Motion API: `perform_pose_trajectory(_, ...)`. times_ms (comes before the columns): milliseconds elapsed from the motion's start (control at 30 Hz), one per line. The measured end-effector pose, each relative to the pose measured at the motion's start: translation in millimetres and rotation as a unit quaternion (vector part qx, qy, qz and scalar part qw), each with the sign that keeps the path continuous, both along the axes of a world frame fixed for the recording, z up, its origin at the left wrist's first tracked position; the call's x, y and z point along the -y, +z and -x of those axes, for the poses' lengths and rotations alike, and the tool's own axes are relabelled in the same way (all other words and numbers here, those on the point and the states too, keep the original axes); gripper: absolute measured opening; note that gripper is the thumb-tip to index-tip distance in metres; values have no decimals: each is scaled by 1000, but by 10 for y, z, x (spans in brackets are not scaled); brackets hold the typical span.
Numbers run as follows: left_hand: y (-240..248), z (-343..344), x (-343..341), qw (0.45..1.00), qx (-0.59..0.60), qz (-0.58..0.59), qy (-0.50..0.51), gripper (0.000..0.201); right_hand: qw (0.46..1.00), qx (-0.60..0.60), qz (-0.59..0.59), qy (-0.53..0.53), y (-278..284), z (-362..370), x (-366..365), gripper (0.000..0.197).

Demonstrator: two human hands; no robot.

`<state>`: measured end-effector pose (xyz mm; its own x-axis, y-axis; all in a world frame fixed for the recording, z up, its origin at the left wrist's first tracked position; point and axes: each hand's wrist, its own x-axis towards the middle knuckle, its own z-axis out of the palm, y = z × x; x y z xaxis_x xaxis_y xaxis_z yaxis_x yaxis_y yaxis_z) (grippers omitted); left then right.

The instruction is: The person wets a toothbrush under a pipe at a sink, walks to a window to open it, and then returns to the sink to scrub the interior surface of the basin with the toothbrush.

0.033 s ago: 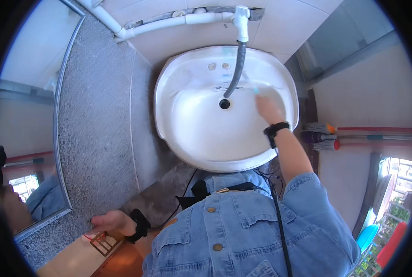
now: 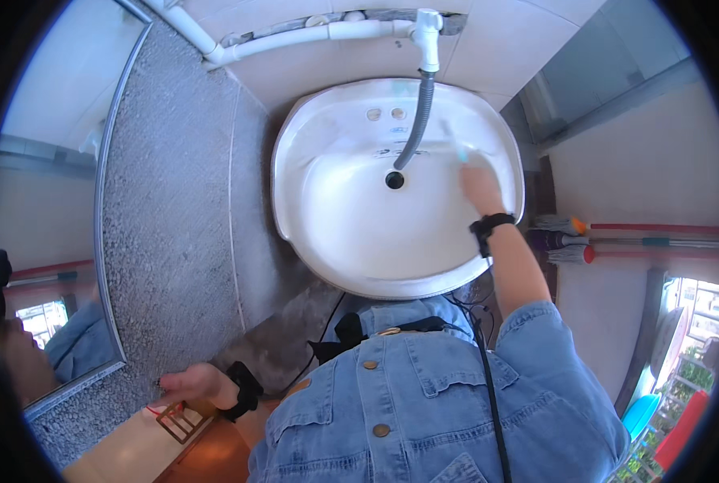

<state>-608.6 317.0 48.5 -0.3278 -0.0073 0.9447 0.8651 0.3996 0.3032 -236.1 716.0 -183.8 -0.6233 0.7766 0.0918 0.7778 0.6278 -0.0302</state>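
Observation:
My right hand is over the right side of the white washbasin, with its fingers closed around a slim pale-blue stick, like a toothbrush handle. Motion smears the stick, and its far end points up toward the basin's back. Low on the left, my left hand is held with its fingers apart and nothing plainly in them. It is just above a brown slotted piece on a pale board. A small red thing shows partly beneath its fingers.
A grey ribbed hose hangs from a white pipe fitting to the drain hole. A framed mirror is on the left. Mops with red and metal poles lean at the right. A black cable runs down my shirt.
My right hand and the pale-blue stick have moved slightly right and toward me. My left hand stays in about the same place.

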Motion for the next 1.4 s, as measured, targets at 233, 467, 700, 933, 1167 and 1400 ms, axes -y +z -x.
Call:
perform_pose_trajectory(233, -72, 78, 186, 999, 32, -37, -7, 61, 985, 68, 140, -71, 836, 828, 191, 27)
perform_pose_trajectory(467, -20, 6, -17, 999, 25, -31, -20, 61, 957, -51, 276, -73, 726, 1855, 623, 29)
perform_pose_trajectory(700, 26, 18, -45, 999, -6, -38, -12, 60, 962, 6, 272, 13, 841, 2071, 844, 38)
perform_pose_trajectory(933, 55, -1, -162, 998, -5, -59, -20, 62, 946, -27, 322, 27, 691, 2234, 716, 43)
perform_pose_trajectory(1167, -42, 44, -48, 992, 59, -91, -69, 66, 971, -22, 233, 54, 480, 2062, 552, 40)
perform_pose_trajectory(1400, -151, 58, 229, 985, 120, -102, -74, 67, 950, -33, 309, 42, 694, 2224, 843, 45)
